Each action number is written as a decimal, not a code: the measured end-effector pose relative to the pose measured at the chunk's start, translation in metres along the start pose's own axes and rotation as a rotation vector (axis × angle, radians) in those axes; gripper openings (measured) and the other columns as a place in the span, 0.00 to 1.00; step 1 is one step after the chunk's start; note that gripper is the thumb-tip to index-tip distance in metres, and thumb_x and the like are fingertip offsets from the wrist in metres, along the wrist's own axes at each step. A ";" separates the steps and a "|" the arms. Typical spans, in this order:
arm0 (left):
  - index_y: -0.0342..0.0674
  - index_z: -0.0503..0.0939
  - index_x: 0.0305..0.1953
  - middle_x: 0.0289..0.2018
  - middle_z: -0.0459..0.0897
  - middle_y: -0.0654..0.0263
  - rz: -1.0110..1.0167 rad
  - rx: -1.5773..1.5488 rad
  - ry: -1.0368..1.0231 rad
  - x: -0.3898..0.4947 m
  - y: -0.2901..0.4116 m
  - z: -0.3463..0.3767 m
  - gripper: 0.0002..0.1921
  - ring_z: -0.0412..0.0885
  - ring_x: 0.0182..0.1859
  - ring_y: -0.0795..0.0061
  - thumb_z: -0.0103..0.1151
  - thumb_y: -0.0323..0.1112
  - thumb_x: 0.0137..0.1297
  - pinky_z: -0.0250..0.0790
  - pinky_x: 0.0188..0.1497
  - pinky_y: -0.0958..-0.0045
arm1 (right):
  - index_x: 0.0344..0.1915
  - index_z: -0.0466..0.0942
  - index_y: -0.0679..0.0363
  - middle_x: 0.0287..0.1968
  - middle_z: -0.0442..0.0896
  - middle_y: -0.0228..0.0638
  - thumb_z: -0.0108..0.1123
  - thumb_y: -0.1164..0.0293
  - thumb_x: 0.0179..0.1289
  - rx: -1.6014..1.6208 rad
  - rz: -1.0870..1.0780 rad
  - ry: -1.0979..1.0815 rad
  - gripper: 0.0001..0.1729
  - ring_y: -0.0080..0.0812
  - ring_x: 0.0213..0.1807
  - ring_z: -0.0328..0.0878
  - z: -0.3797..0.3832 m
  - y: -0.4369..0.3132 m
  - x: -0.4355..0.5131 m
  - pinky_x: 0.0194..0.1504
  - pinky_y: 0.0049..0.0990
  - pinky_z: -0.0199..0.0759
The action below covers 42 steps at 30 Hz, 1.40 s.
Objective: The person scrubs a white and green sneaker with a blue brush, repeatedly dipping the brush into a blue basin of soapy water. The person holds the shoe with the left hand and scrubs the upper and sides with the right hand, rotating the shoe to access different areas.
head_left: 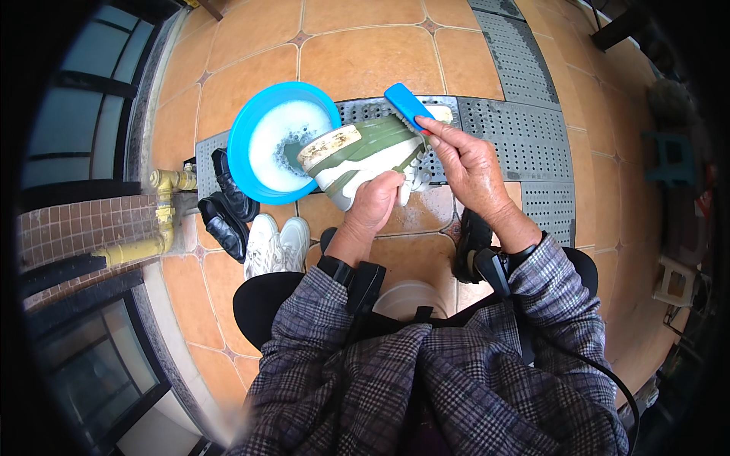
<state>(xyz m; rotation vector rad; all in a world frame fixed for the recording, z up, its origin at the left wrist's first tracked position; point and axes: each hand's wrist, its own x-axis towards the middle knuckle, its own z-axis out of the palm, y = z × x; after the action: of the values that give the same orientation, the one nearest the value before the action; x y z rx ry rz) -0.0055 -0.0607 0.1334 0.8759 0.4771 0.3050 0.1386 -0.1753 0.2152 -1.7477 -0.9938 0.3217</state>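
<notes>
My left hand (373,202) grips a green and white sneaker (365,154) at its ankle opening, with the fingers partly hidden inside or behind it. Brown dirt marks the pale sole edge at the heel, and the laces hang loose. In my right hand (470,168) is a blue scrubbing brush (409,107), its bristles against the shoe's green upper near the toe. The sneaker's heel overlaps the rim of a blue plastic basin (242,179) in this view. White suds (274,137) cover most of the water in it.
Black leather shoes (222,225) and white sneakers (278,242) stand left of me on the orange floor tiles (365,62). Perforated grey drain covers (516,134) run across the floor. A yellow pipe (165,211) juts from the left wall. Small stools (676,279) stand at the far right.
</notes>
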 end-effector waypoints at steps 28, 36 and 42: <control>0.36 0.81 0.40 0.35 0.79 0.71 0.071 0.025 0.106 -0.002 0.000 0.006 0.07 0.74 0.36 0.79 0.51 0.27 0.69 0.68 0.37 0.72 | 0.58 0.87 0.48 0.41 0.90 0.46 0.61 0.68 0.76 -0.105 0.053 -0.148 0.15 0.44 0.39 0.91 -0.010 0.004 0.000 0.43 0.35 0.83; 0.31 0.82 0.46 0.44 0.84 0.61 -0.108 -0.071 0.009 0.006 0.006 -0.018 0.08 0.80 0.48 0.72 0.55 0.26 0.70 0.71 0.51 0.68 | 0.61 0.84 0.54 0.48 0.91 0.46 0.60 0.70 0.78 0.120 0.040 -0.161 0.16 0.34 0.47 0.90 0.009 -0.014 -0.015 0.49 0.29 0.82; 0.30 0.82 0.48 0.46 0.84 0.59 -0.085 0.008 0.038 -0.002 -0.012 -0.016 0.10 0.81 0.48 0.68 0.54 0.23 0.69 0.74 0.48 0.66 | 0.59 0.86 0.40 0.38 0.90 0.45 0.62 0.67 0.74 -0.275 0.030 -0.043 0.17 0.49 0.36 0.89 0.000 0.007 -0.001 0.39 0.40 0.84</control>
<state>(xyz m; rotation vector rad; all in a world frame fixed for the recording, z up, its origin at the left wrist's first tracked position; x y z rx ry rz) -0.0149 -0.0582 0.1159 0.8565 0.5497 0.2424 0.1412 -0.1766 0.2086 -2.0123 -1.0836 0.2507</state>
